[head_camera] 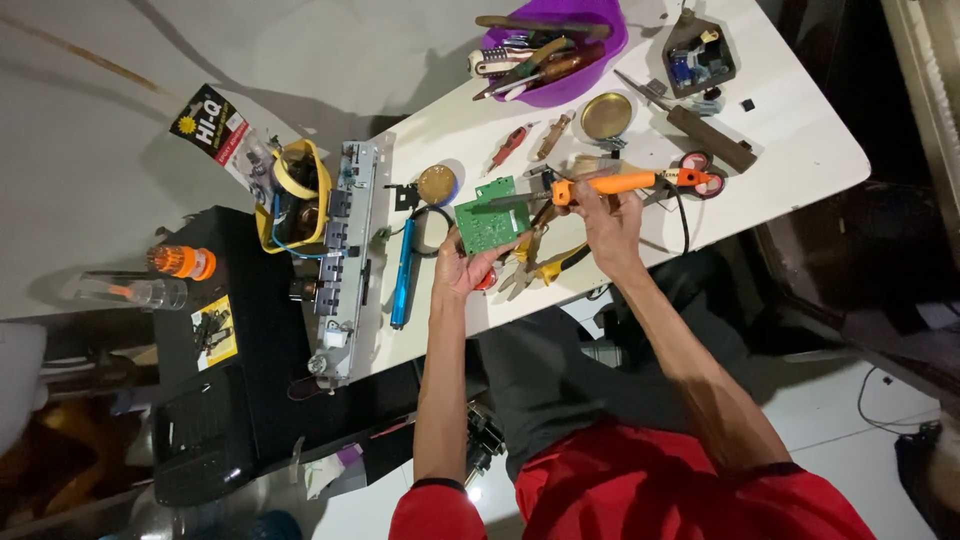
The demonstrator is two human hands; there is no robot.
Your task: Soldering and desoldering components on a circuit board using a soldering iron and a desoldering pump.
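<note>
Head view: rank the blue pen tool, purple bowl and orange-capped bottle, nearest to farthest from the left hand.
From the left hand, which holds the green circuit board:
1. Blue pen tool, just beside it on the white table.
2. Purple bowl, at the table's far end.
3. Orange-capped bottle, off the table on the black case.

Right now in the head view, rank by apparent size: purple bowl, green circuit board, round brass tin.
1. purple bowl
2. green circuit board, held up in the left hand, so nearness may enlarge it
3. round brass tin

White table (800, 150) with purple bowl (600, 50), scissors (700, 175), blue pen-shaped tool (402, 275).
</note>
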